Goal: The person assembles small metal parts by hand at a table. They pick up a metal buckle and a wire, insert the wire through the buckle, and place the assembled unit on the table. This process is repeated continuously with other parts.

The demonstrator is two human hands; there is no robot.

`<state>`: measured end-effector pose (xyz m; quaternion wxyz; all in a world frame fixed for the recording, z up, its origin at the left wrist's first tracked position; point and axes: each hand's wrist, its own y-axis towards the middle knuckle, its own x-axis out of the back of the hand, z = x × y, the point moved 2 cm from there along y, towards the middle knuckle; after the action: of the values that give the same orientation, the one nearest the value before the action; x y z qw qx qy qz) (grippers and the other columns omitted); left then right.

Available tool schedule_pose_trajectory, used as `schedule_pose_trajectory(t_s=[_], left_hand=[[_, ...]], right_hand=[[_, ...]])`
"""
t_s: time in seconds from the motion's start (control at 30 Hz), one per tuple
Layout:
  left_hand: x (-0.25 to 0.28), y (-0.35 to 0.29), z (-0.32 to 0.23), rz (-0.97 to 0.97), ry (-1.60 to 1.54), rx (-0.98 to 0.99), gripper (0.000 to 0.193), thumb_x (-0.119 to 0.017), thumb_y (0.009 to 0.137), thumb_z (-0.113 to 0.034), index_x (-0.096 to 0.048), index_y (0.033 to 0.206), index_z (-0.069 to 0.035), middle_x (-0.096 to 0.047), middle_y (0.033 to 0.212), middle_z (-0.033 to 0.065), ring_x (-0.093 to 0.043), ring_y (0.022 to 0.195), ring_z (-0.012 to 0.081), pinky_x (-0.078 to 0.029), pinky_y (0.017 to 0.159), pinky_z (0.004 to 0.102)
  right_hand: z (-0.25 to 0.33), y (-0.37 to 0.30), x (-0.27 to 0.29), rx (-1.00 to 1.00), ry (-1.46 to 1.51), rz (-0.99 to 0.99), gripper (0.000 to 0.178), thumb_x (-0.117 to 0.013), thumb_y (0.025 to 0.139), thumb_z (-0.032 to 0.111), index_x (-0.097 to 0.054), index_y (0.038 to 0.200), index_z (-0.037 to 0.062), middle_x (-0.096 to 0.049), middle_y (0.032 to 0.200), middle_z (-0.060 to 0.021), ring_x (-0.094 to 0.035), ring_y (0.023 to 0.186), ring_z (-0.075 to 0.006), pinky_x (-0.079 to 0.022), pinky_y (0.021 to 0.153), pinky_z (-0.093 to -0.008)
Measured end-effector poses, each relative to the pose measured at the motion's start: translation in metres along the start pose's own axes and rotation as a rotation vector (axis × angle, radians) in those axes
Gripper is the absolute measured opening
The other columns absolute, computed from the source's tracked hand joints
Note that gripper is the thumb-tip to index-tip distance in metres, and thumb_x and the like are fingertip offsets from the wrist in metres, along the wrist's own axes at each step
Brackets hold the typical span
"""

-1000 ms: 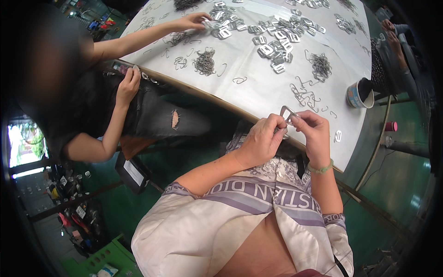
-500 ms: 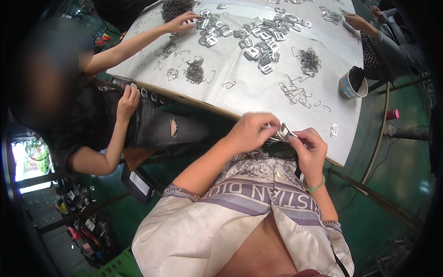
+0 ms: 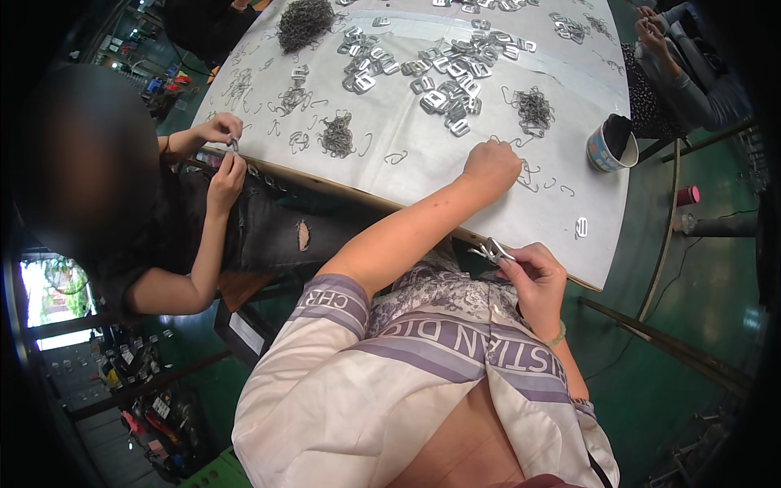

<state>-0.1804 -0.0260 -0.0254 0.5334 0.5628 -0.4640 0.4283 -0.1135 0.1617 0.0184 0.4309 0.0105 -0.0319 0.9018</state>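
Observation:
My right hand pinches a silver metal buckle between thumb and fingers, just off the table's near edge. Its open frame shows at the fingertips. Stretched out over the table, my left hand is closed, fingers curled down among loose bent wire hooks. What its fingertips hold, if anything, is hidden. Beyond it lies a tangled heap of wire hooks. Farther off, many silver buckles are spread in a loose pile. A single buckle lies near the right edge.
A white-covered table spans the front. A paper cup with something dark inside stands at its right edge. At the left, a co-worker's hands meet over a small piece. More hook heaps lie farther back. Another person's hands show at right.
My left hand has left the buckle and moved forward to the loose hooks. The right hand keeps the buckle. The left co-worker's reaching hand has come back from the buckle pile to their other hand.

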Motion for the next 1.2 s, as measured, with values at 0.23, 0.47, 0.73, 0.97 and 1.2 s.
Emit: schedule_pose_trajectory(t_s=[0.23,0.47,0.73,0.97,1.2], left_hand=[[0.002,-0.008,0.031,-0.151,-0.442,0.136,0.011,-0.061,0.08,-0.007,-0.067,0.088,-0.002,-0.064,0.08,0.0099,-0.064,0.074,0.0253,-0.052,0.07,0.0343],[0.075,-0.066,0.017,-0.003,-1.266,0.141,0.008,-0.06,0.087,-0.008,-0.061,0.094,-0.003,-0.057,0.089,0.0025,-0.054,0.083,0.0133,-0.045,0.072,0.0281],[0.086,-0.117,-0.012,0.022,-1.244,0.034,0.011,-0.058,0.087,-0.001,-0.058,0.098,-0.003,-0.048,0.108,0.0089,-0.052,0.096,0.0166,-0.044,0.085,0.0291],[0.084,-0.121,-0.02,-0.025,-1.238,0.114,0.011,-0.055,0.089,0.0,-0.058,0.1,-0.001,-0.06,0.093,0.0094,-0.059,0.085,0.0168,-0.048,0.077,0.0286],[0.079,-0.127,-0.023,-0.057,-1.187,0.12,0.011,-0.055,0.09,0.0,-0.059,0.1,-0.001,-0.063,0.091,0.0095,-0.061,0.083,0.0169,-0.048,0.076,0.0283]], right_hand=[[0.002,0.0,-0.003,-0.004,0.05,0.0,0.009,-0.063,0.086,-0.008,-0.066,0.094,-0.0088,-0.061,0.087,-0.0077,-0.065,0.074,-0.0131,-0.055,0.067,-0.0224],[0.0,0.004,-0.004,-0.057,0.074,-0.035,0.01,-0.061,0.088,-0.005,-0.063,0.097,-0.0091,-0.066,0.087,-0.0096,-0.067,0.075,-0.0143,-0.055,0.068,-0.0234],[0.003,0.005,-0.01,-0.062,0.104,-0.043,0.008,-0.062,0.089,-0.003,-0.06,0.095,-0.0074,-0.067,0.086,-0.0094,-0.067,0.074,-0.0131,-0.055,0.068,-0.0231],[-0.004,0.009,-0.004,-0.018,-0.049,0.061,0.01,-0.063,0.087,-0.002,-0.063,0.096,-0.0054,-0.068,0.089,-0.0101,-0.067,0.08,-0.0161,-0.053,0.069,-0.0274],[-0.035,0.075,0.043,0.412,-0.98,-0.15,0.041,-0.051,0.093,0.012,-0.05,0.133,0.0033,-0.056,0.128,-0.0192,-0.041,0.132,-0.0353,-0.025,0.11,-0.0516]])
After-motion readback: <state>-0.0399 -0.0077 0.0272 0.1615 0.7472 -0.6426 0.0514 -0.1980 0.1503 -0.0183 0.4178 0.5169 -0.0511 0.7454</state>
